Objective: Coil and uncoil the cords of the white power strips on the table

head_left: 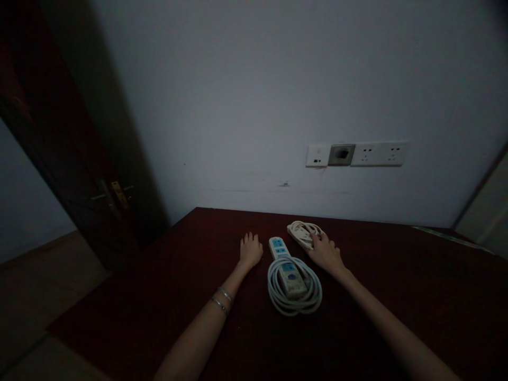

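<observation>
My left hand (251,251) lies palm down on the dark red table, fingers stretched out and nothing in it. Just right of it rests a white power strip with blue socket faces (278,244), its pale cord (273,288) coiled in loops around its lower end. Farther back, a second, cream-white power strip (300,233) with its own cord bundled on top sits on the table. My right hand (326,253) grips the near right side of that second strip, thumb and fingers over it; the fingertips are partly hard to make out in the dim light.
The table (381,296) meets a pale wall (246,106) holding a row of sockets (367,154). At left stands a dark door with a brass handle (119,194); the table's left edge drops to a tiled floor (24,301). A thin strip (452,239) lies at the back right.
</observation>
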The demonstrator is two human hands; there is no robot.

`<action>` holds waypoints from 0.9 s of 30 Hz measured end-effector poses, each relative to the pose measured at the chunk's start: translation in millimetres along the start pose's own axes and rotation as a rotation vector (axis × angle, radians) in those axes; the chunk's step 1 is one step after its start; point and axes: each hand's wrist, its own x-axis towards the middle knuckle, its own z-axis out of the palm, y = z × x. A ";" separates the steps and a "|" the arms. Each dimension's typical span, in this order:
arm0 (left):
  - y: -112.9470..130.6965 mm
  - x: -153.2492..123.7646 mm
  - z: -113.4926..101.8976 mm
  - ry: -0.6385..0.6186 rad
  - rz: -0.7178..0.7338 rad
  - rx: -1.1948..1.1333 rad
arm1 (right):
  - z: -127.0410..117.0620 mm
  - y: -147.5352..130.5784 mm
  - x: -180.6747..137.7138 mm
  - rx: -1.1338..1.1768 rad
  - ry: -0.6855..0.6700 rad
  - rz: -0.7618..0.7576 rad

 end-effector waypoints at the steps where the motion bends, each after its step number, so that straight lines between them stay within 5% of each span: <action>1: 0.2 1.8 -4.4 -0.032 -0.007 -0.027 | -0.2 0.6 0.1 0.012 -0.011 0.006; 5: 2.7 21.8 -35.0 -0.211 0.001 -0.135 | -13.7 4.5 -5.4 0.122 -0.103 0.001; 8: 16.5 36.6 -65.4 -0.287 0.143 -0.244 | -37.1 5.1 -21.4 0.189 -0.023 -0.103; 10: 32.6 37.3 -83.4 -0.431 0.429 -0.434 | -54.3 2.7 -38.0 0.262 0.033 -0.234; 12: 50.0 29.8 -95.8 -0.651 0.690 -0.593 | -67.8 -1.5 -55.9 0.358 -0.061 -0.328; 15: 68.6 11.3 -101.8 -0.824 0.898 -0.488 | -74.5 -8.1 -76.4 0.364 -0.233 -0.343; 20: 70.2 -7.2 -94.8 -0.562 0.944 -0.179 | -56.6 -10.5 -78.7 0.271 -0.316 -0.298; 27: 60.6 -9.6 -87.6 -0.332 0.943 -0.308 | -40.4 4.1 -61.8 0.460 -0.471 -0.265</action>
